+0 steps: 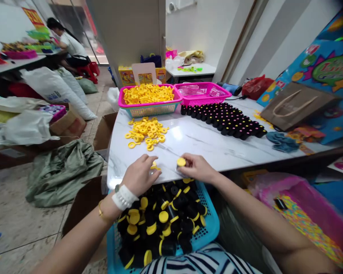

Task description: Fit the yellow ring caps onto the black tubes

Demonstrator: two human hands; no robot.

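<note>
My right hand (198, 167) pinches a small bottle with a yellow cap (181, 162) above the table's near edge; its body is mostly hidden by the fingers. Thumb and fingers of my left hand (140, 173) are spread apart around a yellow ring piece (154, 166) on the tabletop; whether they touch it, I cannot tell. Beyond that hand lies a loose pile of yellow ring pieces with tabs (145, 131). Below both hands, a blue basket (213, 228) holds many black bottles with yellow caps (162, 217).
Rows of black cylinders (225, 118) stand at the right on the marble-patterned table (171, 148). Behind are a basket heaped with yellow rings (148, 95) and a pink basket (202, 91). A paper bag (300, 104) leans at right. Another person (71, 45) sits at far left.
</note>
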